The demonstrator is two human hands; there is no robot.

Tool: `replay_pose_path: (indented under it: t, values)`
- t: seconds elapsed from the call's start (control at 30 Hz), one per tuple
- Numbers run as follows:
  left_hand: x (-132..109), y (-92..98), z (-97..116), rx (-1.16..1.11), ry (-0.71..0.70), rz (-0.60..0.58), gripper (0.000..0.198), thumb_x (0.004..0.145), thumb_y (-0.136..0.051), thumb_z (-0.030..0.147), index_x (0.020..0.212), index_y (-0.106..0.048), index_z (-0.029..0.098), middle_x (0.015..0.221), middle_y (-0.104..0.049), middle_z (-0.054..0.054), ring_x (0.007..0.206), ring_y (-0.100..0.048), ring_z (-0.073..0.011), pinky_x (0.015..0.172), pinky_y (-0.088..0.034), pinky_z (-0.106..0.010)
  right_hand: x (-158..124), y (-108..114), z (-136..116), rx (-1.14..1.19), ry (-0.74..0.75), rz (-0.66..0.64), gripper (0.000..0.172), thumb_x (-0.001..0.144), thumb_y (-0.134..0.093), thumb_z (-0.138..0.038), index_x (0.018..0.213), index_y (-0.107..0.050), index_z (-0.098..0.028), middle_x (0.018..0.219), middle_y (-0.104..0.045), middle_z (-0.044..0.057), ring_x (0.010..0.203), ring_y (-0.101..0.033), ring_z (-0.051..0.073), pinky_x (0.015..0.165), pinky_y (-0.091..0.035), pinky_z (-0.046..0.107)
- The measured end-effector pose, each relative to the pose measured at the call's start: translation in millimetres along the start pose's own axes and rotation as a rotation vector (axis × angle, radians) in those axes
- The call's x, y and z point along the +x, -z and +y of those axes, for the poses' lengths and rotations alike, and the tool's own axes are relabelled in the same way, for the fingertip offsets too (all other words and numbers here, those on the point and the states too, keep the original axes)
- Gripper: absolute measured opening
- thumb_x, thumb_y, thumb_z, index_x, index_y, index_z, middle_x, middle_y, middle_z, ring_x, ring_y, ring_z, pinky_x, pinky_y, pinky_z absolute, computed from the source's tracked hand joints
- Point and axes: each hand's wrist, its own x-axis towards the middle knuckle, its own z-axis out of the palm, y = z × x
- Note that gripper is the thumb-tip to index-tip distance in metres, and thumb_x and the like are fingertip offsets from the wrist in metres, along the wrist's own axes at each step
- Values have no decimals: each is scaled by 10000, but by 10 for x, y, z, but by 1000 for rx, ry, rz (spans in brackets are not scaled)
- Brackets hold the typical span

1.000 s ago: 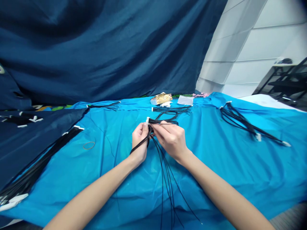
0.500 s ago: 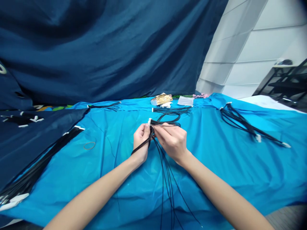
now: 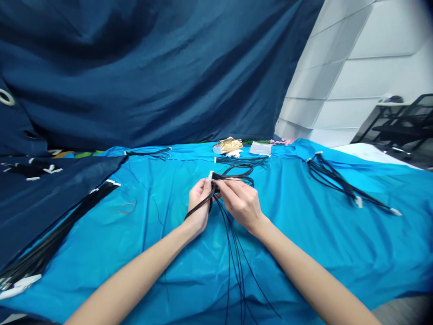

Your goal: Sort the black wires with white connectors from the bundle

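Between my two hands is a bundle of thin black wires [image 3: 237, 253] joined to a small white connector [image 3: 211, 175]. My left hand [image 3: 199, 203] is closed, its thumb and fingers pinching the connector, and some of the wires loop over the left palm and wrist. Close beside it, my right hand [image 3: 241, 203] has its fingers pinched on the wires just by the connector; the exact fingertip contact is partly hidden. Part of the bundle loops out behind the right hand, while loose wire ends hang down between my forearms.
Black wire bundles with white connectors lie at the left [image 3: 67, 225], right [image 3: 341, 185] and back [image 3: 147, 153] of the blue cloth [image 3: 162, 271]. A rubber band [image 3: 127, 208] rests left of my hands. Gold packaging [image 3: 230, 145] and a clear bag [image 3: 260, 148] lie at the back.
The view has shifted slightly. Both hands keep the same pinch on the connector and wires, with the right hand's fingers moved only a little.
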Motion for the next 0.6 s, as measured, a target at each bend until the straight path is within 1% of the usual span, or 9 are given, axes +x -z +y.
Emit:
replay_pose_path:
  t: [0.07, 0.2, 0.3, 0.37, 0.43, 0.6]
  values:
    - [0, 4, 6, -13, 7, 5, 307, 710, -638, 414, 812, -594, 128, 781, -622, -37, 621, -515, -99, 533, -362, -190, 1, 7, -4, 8, -3, -12, 242, 821, -476, -87, 996, -639, -121, 899, -676, 66, 835, -626, 131, 757, -479, 223]
    - [6, 21, -7, -3, 18, 13, 314, 698, -648, 422, 785, -591, 126, 708, -595, -16, 590, -491, -89, 525, -360, -186, 3, 24, -14, 21, -13, 0, 269, 824, -472, -95, 1033, -628, -162, 895, -678, 41, 779, -626, 97, 702, -458, 194]
    - [10, 34, -26, -1, 36, 7, 316, 697, -649, 423, 773, -582, 123, 683, -577, -9, 595, -488, -88, 534, -367, -184, 9, 27, -25, 2, -23, 26, 245, 824, -487, -109, 1016, -624, -174, 858, -684, 19, 676, -613, 71, 636, -423, 186]
    - [10, 36, -30, -5, 49, 7, 320, 692, -654, 419, 770, -579, 119, 682, -576, -9, 597, -487, -86, 534, -370, -178, 11, 18, -32, -25, -43, 46, 216, 817, -497, -109, 976, -624, -180, 804, -686, 2, 581, -582, 65, 577, -389, 200]
    - [6, 32, -24, -11, 58, 3, 326, 687, -657, 422, 765, -577, 116, 684, -579, -13, 607, -497, -90, 553, -389, -183, 7, 2, -35, -35, -64, 61, 198, 811, -497, -104, 943, -620, -186, 761, -682, -3, 529, -556, 67, 551, -365, 210]
    - [-12, 19, -10, 14, 65, -10, 349, 688, -644, 451, 776, -578, 120, 708, -590, -25, 647, -529, -119, 582, -412, -212, -15, -31, -29, -14, -104, 44, 209, 819, -479, -103, 953, -612, -192, 778, -682, 8, 559, -575, 70, 575, -368, 194]
